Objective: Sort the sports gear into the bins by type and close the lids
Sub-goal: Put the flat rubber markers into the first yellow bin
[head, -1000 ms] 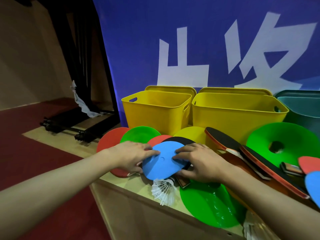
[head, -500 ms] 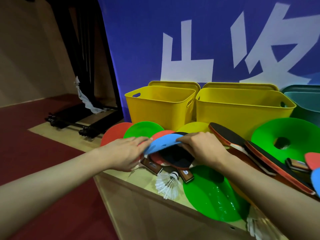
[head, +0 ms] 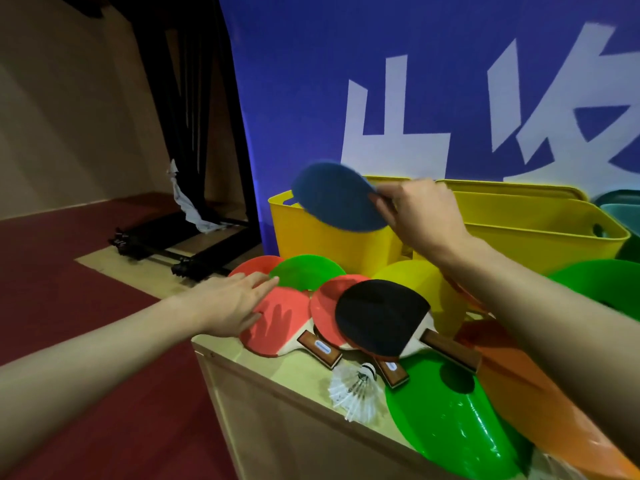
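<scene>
My right hand (head: 420,213) pinches the rim of a blue disc cone (head: 337,197) and holds it tilted in the air in front of the left yellow bin (head: 311,233). With straight fingers, my left hand (head: 230,301) rests on a red table tennis paddle (head: 280,322) at the table's left corner. Beside that one lie another red paddle (head: 325,310) and a black-faced paddle (head: 379,318), overlapping. A white shuttlecock (head: 355,389) lies near the front edge. Red (head: 254,265), green (head: 304,275) and yellow (head: 415,277) disc cones lie behind the paddles.
A second yellow bin (head: 540,237) stands to the right of the first, and a teal bin (head: 620,202) sits at the far right. More green (head: 450,420) and orange (head: 540,396) disc cones cover the table's right side. A blue banner (head: 346,81) hangs behind the bins. A black stand (head: 166,247) lies on the floor to the left.
My right hand has lifted the blue disc cone off the pile up to the left yellow bin. My left hand has let go of it and dropped onto the red paddle.
</scene>
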`<control>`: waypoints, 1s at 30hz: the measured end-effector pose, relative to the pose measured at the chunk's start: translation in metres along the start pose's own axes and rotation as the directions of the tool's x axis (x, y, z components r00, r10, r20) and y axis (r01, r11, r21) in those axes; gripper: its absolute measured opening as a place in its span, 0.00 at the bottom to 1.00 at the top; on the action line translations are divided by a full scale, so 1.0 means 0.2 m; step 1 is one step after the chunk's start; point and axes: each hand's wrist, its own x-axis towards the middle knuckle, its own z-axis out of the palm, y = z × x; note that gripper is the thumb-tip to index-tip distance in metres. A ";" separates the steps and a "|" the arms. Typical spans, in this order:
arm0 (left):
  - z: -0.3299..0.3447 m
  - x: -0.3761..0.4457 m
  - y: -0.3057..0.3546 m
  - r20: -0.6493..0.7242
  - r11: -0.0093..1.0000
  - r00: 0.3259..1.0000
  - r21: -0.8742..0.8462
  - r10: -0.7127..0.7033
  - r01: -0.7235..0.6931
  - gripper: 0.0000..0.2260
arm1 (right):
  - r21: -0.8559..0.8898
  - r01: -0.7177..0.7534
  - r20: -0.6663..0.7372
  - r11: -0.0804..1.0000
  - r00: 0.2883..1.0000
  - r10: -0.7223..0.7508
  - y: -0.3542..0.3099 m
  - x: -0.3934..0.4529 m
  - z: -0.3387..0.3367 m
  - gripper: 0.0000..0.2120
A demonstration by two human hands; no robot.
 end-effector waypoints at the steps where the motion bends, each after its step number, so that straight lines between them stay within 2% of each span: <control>1: 0.00 0.01 0.00 -0.009 1.000 1.000 -0.004 0.005 -0.005 0.31 | 0.004 0.006 -0.036 1.000 0.999 -0.006 0.01 0.06 -0.03 0.13; 3: -0.02 0.03 0.01 -0.021 1.000 1.000 -0.010 0.015 -0.015 0.31 | -0.003 0.011 -0.079 1.000 0.997 -0.011 0.02 0.17 -0.06 0.13; 6: -0.04 0.07 0.04 -0.011 0.999 0.999 -0.021 0.037 -0.038 0.30 | -0.175 -0.037 -0.056 0.984 0.998 0.027 0.06 0.30 -0.01 0.10; 8: -0.04 0.10 0.06 -0.004 0.998 0.999 -0.033 0.054 -0.054 0.30 | -0.266 -0.049 0.115 0.963 0.990 0.082 0.06 0.34 0.08 0.13; 10: -0.04 0.12 0.08 0.011 0.997 0.998 -0.045 0.063 -0.063 0.30 | -0.270 -0.035 0.340 0.962 0.932 0.129 0.03 0.32 0.16 0.23; 12: -0.05 0.15 0.10 0.028 0.996 0.997 -0.050 0.075 -0.074 0.30 | -0.256 -0.027 0.451 0.966 0.881 0.145 0.02 0.25 0.22 0.28; 17: -0.06 0.18 0.16 0.033 0.991 0.992 -0.054 0.124 -0.122 0.28 | -0.232 -0.017 0.407 0.973 0.907 0.113 0.04 0.01 0.19 0.14; 22: -0.14 0.21 0.26 -0.040 0.982 0.983 -0.057 0.179 -0.181 0.27 | -0.205 -0.037 0.384 0.978 0.916 0.115 0.15 -0.26 -0.05 0.13; 30: -0.43 0.32 0.57 -0.220 0.951 0.932 -0.044 0.289 -0.306 0.24 | -0.302 -0.219 0.361 0.928 0.875 0.324 0.49 -0.69 -0.50 0.13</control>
